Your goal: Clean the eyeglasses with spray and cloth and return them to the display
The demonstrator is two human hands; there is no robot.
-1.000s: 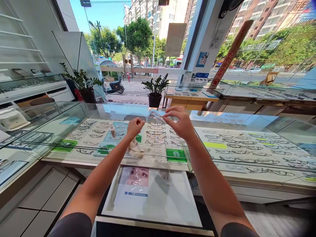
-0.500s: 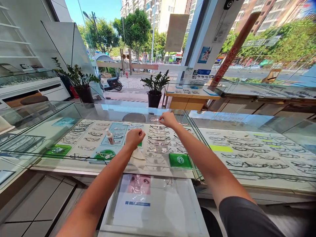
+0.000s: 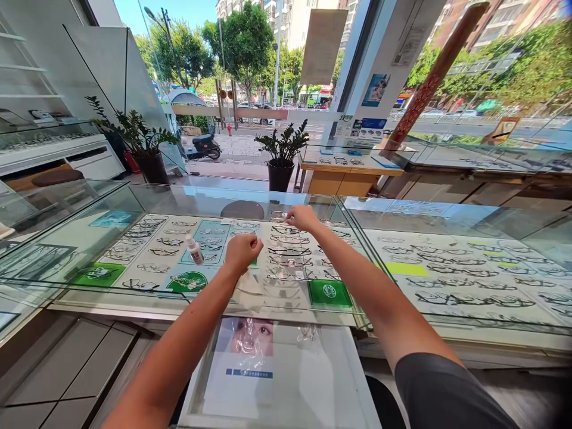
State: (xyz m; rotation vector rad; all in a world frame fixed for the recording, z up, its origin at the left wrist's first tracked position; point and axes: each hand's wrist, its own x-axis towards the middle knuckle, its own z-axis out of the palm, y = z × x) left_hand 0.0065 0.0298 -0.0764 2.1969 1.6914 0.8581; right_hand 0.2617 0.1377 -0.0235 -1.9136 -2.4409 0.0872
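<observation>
Through my head feed I have both bare hands out over a long, clear glass worktop (image 3: 205, 201) of a display case. The right hand (image 3: 301, 218) is out near the far edge, its fingers pinched together on the right end of a pair of thin, light-framed eyeglasses (image 3: 279, 215). The eyeglasses point leftward from my fingertips and sit just short of that edge; the lenses are too small to make out.

The left hand (image 3: 243, 250) is nearer me and lower, its fingers curled into a loose fist with the thumb drawn in. A soft, pale beige cloth (image 3: 248, 291) shows directly beneath it, close to the front edge; I can't tell whether the fist has hold of it.

Between the hands I have a gap over rows of dark, thin eyeglass frames (image 3: 289, 252) laid out under the glass. To my left, a small white spray bottle with a brown label (image 3: 195, 250) stands apart from the fist, leaving some sideways room. On my right, a glass seam (image 3: 355, 229) slants toward me, passing beside a flat green card with a white round emblem (image 3: 329, 292). Below the front edge, an open white drawer (image 3: 330, 387) juts toward me between my forearms.
</observation>
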